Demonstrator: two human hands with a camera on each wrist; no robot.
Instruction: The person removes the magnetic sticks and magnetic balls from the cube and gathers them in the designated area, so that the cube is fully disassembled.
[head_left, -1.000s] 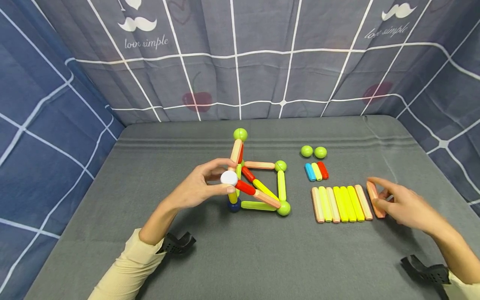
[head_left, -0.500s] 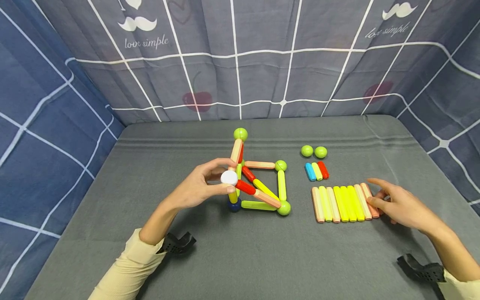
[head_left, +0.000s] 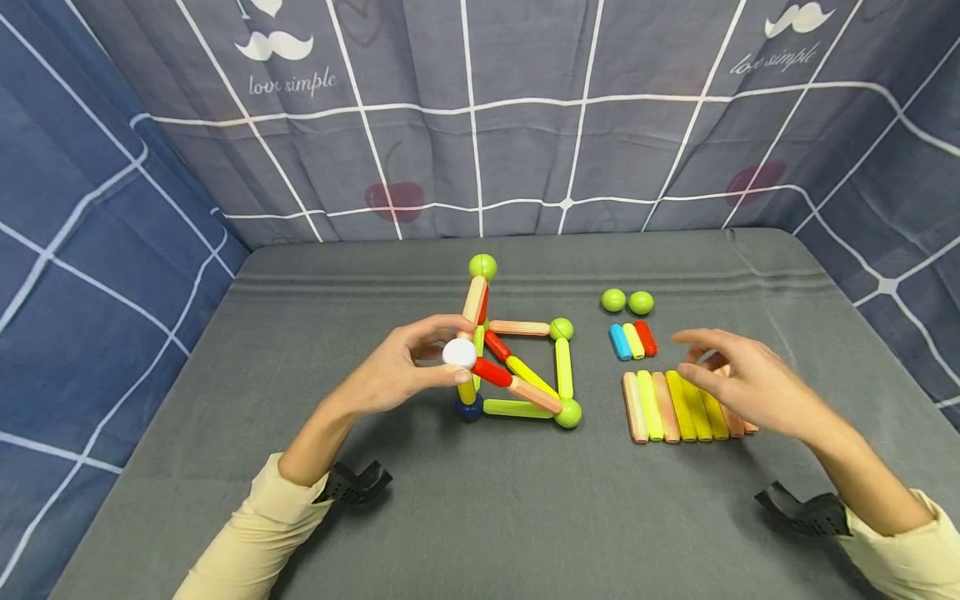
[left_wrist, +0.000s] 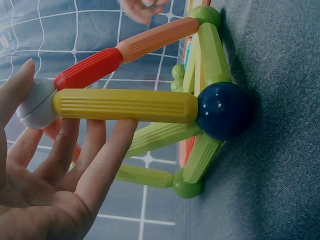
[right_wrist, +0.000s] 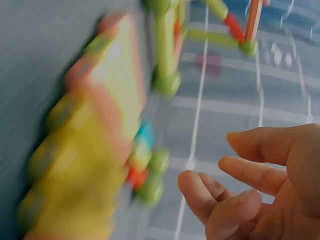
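The stick-and-ball shape (head_left: 527,375) stands on the gray tabletop (head_left: 525,517), left of the loose sticks. The left hand (head_left: 408,362) has its thumb and fingers bent around the white ball (head_left: 459,353) at the top, and some fingers touch the yellow stick (left_wrist: 127,105). That stick stands up from a dark blue ball (left_wrist: 225,110). A red short stick (left_wrist: 87,68) and a peach short stick (left_wrist: 157,39) slope down from the white ball to a green ball (left_wrist: 206,17).

The right hand (head_left: 765,387) is in the air over the row of long sticks (head_left: 689,408). Its fingers are a bit bent and spread, and it holds nothing.

To do this well, I think the left hand should pinch softly and not push down, or the joints might slip. The right hand should touch the row lightly, so the sticks don't roll out of line.

I see no box or bowl. The long sticks lie side by side, with three short sticks (head_left: 633,341) and two green balls (head_left: 613,300) behind them, all right on the tabletop.
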